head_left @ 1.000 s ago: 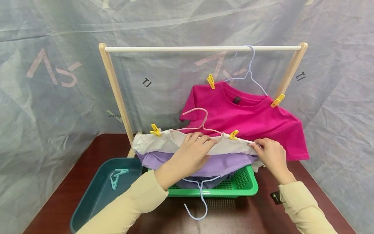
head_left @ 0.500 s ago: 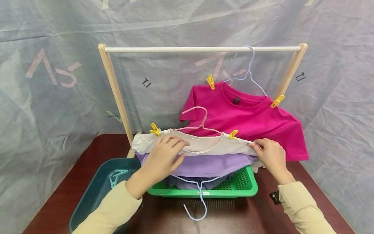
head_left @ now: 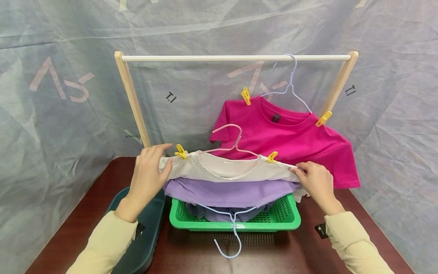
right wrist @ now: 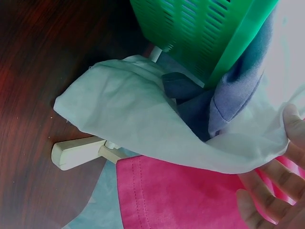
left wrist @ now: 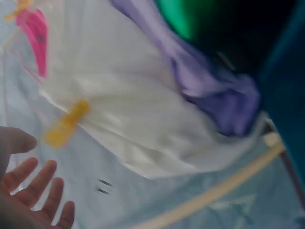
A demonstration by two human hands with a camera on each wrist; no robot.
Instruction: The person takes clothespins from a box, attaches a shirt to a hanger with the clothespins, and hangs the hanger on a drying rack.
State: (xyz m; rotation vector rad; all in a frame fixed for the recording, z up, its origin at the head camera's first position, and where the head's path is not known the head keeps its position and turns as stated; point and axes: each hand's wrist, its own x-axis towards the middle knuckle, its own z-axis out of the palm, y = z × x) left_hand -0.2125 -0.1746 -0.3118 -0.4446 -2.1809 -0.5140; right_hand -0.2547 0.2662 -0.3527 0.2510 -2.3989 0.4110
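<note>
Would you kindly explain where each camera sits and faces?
Head: on the head, facing forward and down at the white shirt; left hand, right hand and sleeves show.
Left wrist: worn there, facing the white shirt and yellow clip; left fingers show.
Right wrist: worn there, facing the white shirt and green basket; right fingers show.
Head and right wrist both show the pink shirt.

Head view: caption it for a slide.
Right fingers pinch a white shirt, left hand open near a yellow clip, a magenta shirt hanging behind.
</note>
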